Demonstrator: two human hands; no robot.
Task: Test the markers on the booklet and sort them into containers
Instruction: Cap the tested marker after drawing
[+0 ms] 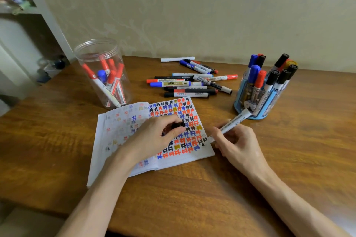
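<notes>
The open booklet (119, 121) lies on a brown wooden table (289, 150) against a pale patterned wall (192, 15). Over it the left hand (154, 136) pinches what looks like a black cap (178, 125); the right hand (237, 146) grips a white marker (234, 122) at the page's edge.

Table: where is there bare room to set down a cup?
The table is bare left of the booklet, right of the blue holder, and along the near edge. Crowded: the loose markers between clear jar and holder.
</notes>
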